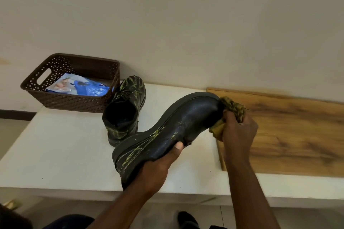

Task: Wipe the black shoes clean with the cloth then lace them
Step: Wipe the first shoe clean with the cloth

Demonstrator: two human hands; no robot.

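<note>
My left hand (158,167) grips a black shoe (167,128) by its heel end and holds it tilted on its side above the white table (55,154). Yellow-green streaks cover the shoe's side near the heel. My right hand (238,128) grips a bunched yellow-brown cloth (232,107) and presses it against the shoe's toe. A second black shoe (124,109), also marked with yellow-green streaks, stands upright on the table behind the held one, its toe pointing toward the wall.
A brown perforated basket (37,91) holding a blue plastic packet (81,87) sits at the table's back left. A wooden board (297,135) lies on the right part of the table. A plain wall rises behind. A dark shoe (186,219) shows on the floor below.
</note>
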